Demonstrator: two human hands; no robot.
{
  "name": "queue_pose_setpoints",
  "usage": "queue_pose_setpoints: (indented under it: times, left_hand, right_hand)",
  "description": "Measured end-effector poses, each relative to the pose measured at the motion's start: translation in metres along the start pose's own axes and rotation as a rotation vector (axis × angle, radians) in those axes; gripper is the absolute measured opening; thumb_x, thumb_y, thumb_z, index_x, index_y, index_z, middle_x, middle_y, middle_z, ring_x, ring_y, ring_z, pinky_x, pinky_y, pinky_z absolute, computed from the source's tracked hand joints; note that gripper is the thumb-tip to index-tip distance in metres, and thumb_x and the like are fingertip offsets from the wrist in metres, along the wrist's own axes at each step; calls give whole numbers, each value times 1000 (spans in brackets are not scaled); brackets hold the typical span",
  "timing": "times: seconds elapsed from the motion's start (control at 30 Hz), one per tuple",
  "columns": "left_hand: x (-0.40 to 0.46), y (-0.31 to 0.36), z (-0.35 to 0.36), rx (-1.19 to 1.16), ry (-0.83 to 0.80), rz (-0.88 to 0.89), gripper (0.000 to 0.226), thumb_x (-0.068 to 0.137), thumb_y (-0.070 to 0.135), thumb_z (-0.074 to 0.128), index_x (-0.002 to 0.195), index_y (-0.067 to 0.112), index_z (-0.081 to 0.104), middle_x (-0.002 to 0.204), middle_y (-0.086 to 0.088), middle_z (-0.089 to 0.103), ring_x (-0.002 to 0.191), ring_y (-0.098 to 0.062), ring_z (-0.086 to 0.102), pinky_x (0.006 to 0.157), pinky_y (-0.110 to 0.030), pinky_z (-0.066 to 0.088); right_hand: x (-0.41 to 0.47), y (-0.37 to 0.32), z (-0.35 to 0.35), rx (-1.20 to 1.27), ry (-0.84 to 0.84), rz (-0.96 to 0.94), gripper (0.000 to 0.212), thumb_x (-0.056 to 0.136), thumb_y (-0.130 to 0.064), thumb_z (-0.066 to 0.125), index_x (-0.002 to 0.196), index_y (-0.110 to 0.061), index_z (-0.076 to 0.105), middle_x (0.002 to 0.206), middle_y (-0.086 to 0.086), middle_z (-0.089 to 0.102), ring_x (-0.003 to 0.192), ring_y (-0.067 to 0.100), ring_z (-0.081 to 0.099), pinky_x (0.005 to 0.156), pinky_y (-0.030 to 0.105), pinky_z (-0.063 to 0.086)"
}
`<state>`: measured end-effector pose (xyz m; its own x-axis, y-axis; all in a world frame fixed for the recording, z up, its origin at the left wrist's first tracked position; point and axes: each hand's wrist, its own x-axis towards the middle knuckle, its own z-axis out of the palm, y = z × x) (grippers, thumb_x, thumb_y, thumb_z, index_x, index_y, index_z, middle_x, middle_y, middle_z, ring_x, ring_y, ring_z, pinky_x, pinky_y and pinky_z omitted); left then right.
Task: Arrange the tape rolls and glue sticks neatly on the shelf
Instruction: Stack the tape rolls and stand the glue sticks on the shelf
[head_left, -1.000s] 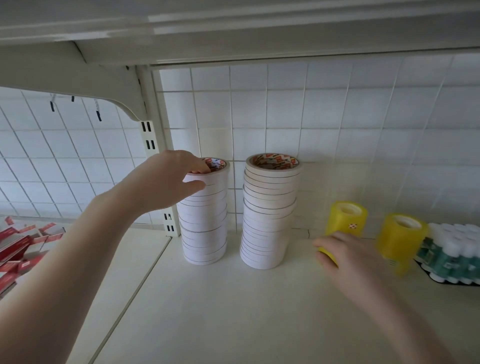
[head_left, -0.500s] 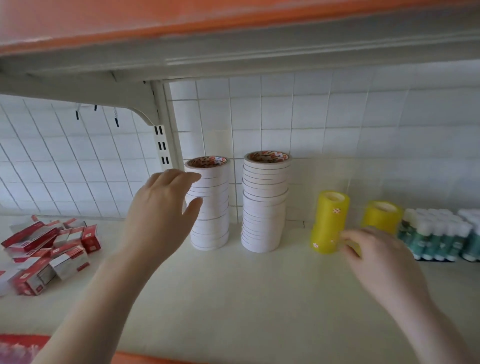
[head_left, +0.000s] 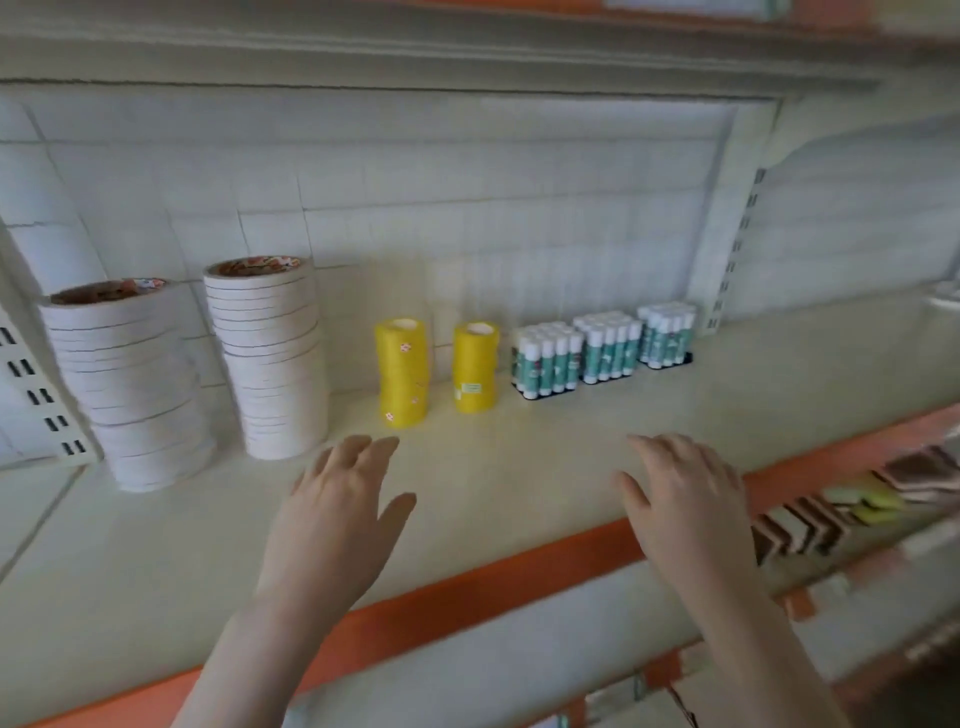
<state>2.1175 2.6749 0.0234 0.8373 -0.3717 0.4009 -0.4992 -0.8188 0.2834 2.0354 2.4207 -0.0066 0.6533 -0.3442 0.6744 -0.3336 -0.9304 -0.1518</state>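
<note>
Overall, a cream shelf (head_left: 493, 483) with an orange front edge runs across the view, and the picture is smeared with motion blur. No brand name or wording can be read anywhere. At the left stand two tall stacks of white tape rolls, the left white stack (head_left: 132, 387) just beside the right white stack (head_left: 267, 358); both lean unevenly, and the top rolls show a red and orange print inside the core that is too blurred to read. To their right stand two shorter stacks of yellow tape rolls, the left yellow stack (head_left: 403, 371) slightly crooked with small red-and-white stickers, the right yellow stack (head_left: 475, 366) bearing a pale label whose text is illegible. Farther right, three black trays of glue sticks (head_left: 602, 348) with white caps and teal labels sit in a row toward the back; their print cannot be made out.

Both hands hover low over the front of the shelf, holding nothing. The left hand (head_left: 337, 519) has its fingers straight and its thumb spread, its fingertips near the base of the left yellow stack. The right hand (head_left: 685, 514) is spread too, fingers relaxed, well apart from the glue sticks.

Behind is a white grid back panel (head_left: 467, 218) with slotted uprights. An upper shelf cuts across the top. At lower right, blurred brown and pale green goods (head_left: 852, 506) on a lower level are hard to identify.
</note>
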Motion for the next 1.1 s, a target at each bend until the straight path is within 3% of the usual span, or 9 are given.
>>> queue_pose_setpoints:
  times: [0.17,0.3,0.43,0.6,0.8,0.9,1.0,1.1]
  left_hand:
    - [30,98,52,-56,-43,97,56,85,36,63,135,18,47,138,-9,47,128,-28,41,102,-38,35]
    - [55,203,107,-75,-77,187,61,84,47,60,137,19,46,142,-11,44,132,-29,38,106,-41,31]
    - [79,328,158,-112,-114,211,86,69,70,22,139,24,43,145,-6,40,135,-27,34,107,-40,30]
    - [120,466,216,-209,-195,280,62,89,52,50,143,29,33,151,0,29,139,-19,23,111,-33,21]
    - [178,588,283,-254,-203,314,56,88,44,55,140,29,40,147,1,36,134,-20,32,108,-35,26]
    - [210,638,324,-284,-189,314,53,86,39,59,136,26,46,142,-2,42,130,-24,37,106,-37,30]
    - [242,684,361,-285,-208,317,57,87,50,55,139,29,42,144,1,39,132,-21,35,106,-34,29]
    - [276,731,388,-270,-199,340,60,86,57,46,140,34,36,147,5,34,134,-17,31,107,-30,26]
  right_hand:
    - [4,100,-9,-33,-5,111,37,70,-23,79,103,-8,68,95,16,66,87,36,63,76,44,50]
    - [9,217,-22,-45,-78,208,47,85,-38,60,124,-13,57,121,17,56,111,37,54,90,46,45]
    - [16,341,-45,-66,-171,269,55,89,-46,51,136,-17,46,136,12,47,126,30,44,101,42,38]
    - [41,476,-56,-82,-138,322,50,91,-40,51,133,-15,49,130,12,52,120,32,50,97,41,41]
    - [89,610,-36,-49,-112,364,41,93,-37,50,129,-17,52,129,6,53,118,25,51,97,38,41]
    - [121,670,-13,-22,-75,362,31,91,-30,55,118,-14,59,117,6,59,106,26,56,89,42,48]
    - [155,728,16,-12,-15,362,19,86,-21,63,102,-12,65,99,7,64,92,28,61,78,46,52]
    - [195,781,36,2,-1,362,19,85,-18,65,102,-10,67,99,8,65,92,29,62,76,42,51]
